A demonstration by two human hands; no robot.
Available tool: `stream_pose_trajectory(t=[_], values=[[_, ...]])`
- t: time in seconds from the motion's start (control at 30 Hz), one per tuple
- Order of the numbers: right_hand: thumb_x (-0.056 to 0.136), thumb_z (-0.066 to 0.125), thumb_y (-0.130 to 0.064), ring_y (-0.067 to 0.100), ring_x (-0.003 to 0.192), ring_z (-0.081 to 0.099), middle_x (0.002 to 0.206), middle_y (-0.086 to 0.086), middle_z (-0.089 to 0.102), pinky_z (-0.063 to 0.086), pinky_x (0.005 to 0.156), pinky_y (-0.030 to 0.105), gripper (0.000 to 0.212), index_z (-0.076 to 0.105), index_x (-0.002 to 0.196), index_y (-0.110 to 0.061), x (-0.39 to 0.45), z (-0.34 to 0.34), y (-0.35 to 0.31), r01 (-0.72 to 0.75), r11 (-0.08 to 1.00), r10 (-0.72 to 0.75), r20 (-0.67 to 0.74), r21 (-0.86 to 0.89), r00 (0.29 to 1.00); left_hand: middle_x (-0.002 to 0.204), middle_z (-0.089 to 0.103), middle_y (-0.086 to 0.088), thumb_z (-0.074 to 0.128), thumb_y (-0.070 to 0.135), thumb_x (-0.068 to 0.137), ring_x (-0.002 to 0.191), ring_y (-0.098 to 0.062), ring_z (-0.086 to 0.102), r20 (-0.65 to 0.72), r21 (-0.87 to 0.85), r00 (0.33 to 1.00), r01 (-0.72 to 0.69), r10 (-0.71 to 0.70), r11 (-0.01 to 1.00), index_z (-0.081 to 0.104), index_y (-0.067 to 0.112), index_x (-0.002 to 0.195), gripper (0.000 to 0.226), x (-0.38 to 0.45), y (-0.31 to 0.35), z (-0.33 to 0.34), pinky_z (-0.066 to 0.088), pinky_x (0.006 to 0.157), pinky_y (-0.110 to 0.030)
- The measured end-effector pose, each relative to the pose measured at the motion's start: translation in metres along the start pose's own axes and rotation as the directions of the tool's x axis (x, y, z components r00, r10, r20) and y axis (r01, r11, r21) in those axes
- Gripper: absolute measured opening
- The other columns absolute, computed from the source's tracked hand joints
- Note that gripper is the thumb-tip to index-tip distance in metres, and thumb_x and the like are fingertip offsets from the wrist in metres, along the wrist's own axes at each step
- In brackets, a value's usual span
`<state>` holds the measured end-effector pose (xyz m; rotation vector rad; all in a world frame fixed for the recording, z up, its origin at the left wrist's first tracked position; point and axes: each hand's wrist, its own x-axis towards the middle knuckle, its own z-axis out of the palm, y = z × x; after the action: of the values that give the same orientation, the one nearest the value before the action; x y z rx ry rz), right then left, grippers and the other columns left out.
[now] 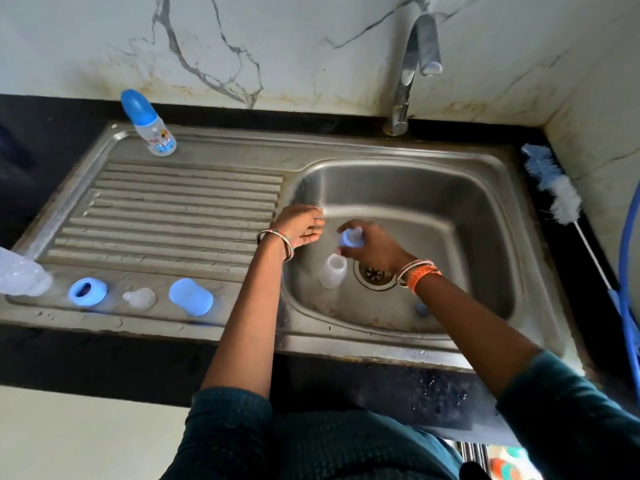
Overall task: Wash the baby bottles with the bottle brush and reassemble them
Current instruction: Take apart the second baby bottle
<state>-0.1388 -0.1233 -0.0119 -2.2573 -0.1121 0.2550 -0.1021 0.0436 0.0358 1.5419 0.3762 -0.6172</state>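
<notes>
Steel sink sits in a dark counter. Over its basin the right hand grips a blue collar with teat; the left hand hangs loose beside it. 1 bare bottle stands below. Bottle brush lies right; 1 capped bottle stands behind the drainboard.

Bottle body and tap crowd the basin.

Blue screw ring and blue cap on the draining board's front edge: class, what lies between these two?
In the head view, a clear silicone teat lies between the blue screw ring and the blue cap, apart from both.
</notes>
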Motion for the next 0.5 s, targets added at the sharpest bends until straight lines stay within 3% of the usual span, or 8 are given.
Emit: stream_pose_trajectory(t=[0.07, 0.13, 0.2, 0.27, 0.4, 0.43, 0.5], values=[[0.078, 0.077, -0.013, 0.012, 0.066, 0.060, 0.083, 0.002, 0.065, 0.051, 0.060, 0.023, 0.035, 0.059, 0.108, -0.008, -0.001, -0.019, -0.019, -0.026, 0.959, 0.053, -0.089, 0.282, 0.995, 0.088, 0.061, -0.004, 0.049, 0.012, 0.097, 0.082, -0.018, 0.060, 0.179, 0.028, 0.982, -0.059, 0.053, 0.998, 0.055, 0.018, 0.088, 0.013, -0.010, 0.007, 0.004, 0.050, 0.078, -0.026], [0.079, 0.076, -0.008, 0.005, 0.066, 0.057, 0.083, -0.005, 0.060, 0.048, 0.056, 0.016, 0.038, 0.055, 0.111, -0.004, -0.002, -0.042, -0.039, 0.031, 0.943, 0.030, -0.179, 0.330, 0.983, 0.087, 0.062, -0.004, 0.049, 0.013, 0.097, 0.078, -0.017, 0.063, 0.313, -0.028, 0.943, -0.115, 0.118, 0.993, 0.054, 0.015, 0.090, 0.009, -0.023, 0.018, 0.013, 0.054, 0.080, -0.030], [0.080, 0.073, -0.001, 0.001, 0.070, 0.057, 0.088, -0.005, 0.057, 0.045, 0.059, 0.012, 0.042, 0.052, 0.116, 0.001, -0.006, -0.060, -0.059, 0.089, 0.929, -0.032, -0.160, 0.358, 0.987, 0.082, 0.060, -0.006, 0.050, 0.014, 0.096, 0.069, -0.014, 0.065, 0.305, -0.116, 0.925, -0.199, 0.226, 0.973, 0.055, 0.011, 0.090, 0.008, -0.030, 0.029, 0.027, 0.056, 0.077, -0.030], [0.080, 0.068, 0.004, 0.005, 0.079, 0.059, 0.095, 0.001, 0.058, 0.049, 0.064, 0.016, 0.046, 0.049, 0.121, -0.003, -0.014, -0.077, -0.077, 0.069, 0.852, -0.046, -0.058, 0.520, 0.997, 0.076, 0.064, -0.007, 0.053, 0.014, 0.095, 0.063, -0.014, 0.066, 0.214, -0.195, 0.917, -0.298, 0.337, 0.934, 0.058, 0.010, 0.085, 0.012, -0.033, 0.037, 0.035, 0.057, 0.077, -0.034], [0.084, 0.051, -0.008, 0.031, 0.103, 0.063, 0.118, 0.020, 0.059, 0.054, 0.090, 0.036, 0.050, 0.045, 0.133, 0.001, -0.036, -0.108, -0.090, -0.101, 0.490, -0.158, 0.202, 0.866, 0.967, 0.070, 0.070, 0.000, 0.045, 0.012, 0.098, 0.063, -0.010, 0.066, 0.203, -0.283, 0.861, -0.405, 0.467, 0.870, 0.058, 0.008, 0.090, 0.016, -0.034, 0.039, 0.024, 0.056, 0.063, -0.023], [0.089, 0.049, -0.009, 0.035, 0.106, 0.063, 0.121, 0.023, 0.060, 0.053, 0.092, 0.038, 0.046, 0.045, 0.133, 0.003, -0.041, -0.112, -0.091, -0.113, 0.459, -0.164, 0.209, 0.881, 0.964, 0.071, 0.071, 0.001, 0.044, 0.012, 0.098, 0.063, -0.009, 0.065, 0.225, -0.291, 0.852, -0.405, 0.473, 0.867, 0.057, 0.008, 0.092, 0.015, -0.036, 0.039, 0.021, 0.054, 0.062, -0.022], [0.095, 0.049, -0.008, 0.035, 0.104, 0.065, 0.118, 0.022, 0.064, 0.055, 0.090, 0.037, 0.033, 0.053, 0.126, 0.001, -0.046, -0.113, -0.093, -0.088, 0.497, -0.110, 0.163, 0.863, 0.980, 0.072, 0.071, 0.000, 0.046, 0.013, 0.098, 0.062, -0.009, 0.065, 0.270, -0.277, 0.827, -0.423, 0.492, 0.863, 0.055, 0.006, 0.093, 0.013, -0.041, 0.040, 0.021, 0.053, 0.061, -0.021]])
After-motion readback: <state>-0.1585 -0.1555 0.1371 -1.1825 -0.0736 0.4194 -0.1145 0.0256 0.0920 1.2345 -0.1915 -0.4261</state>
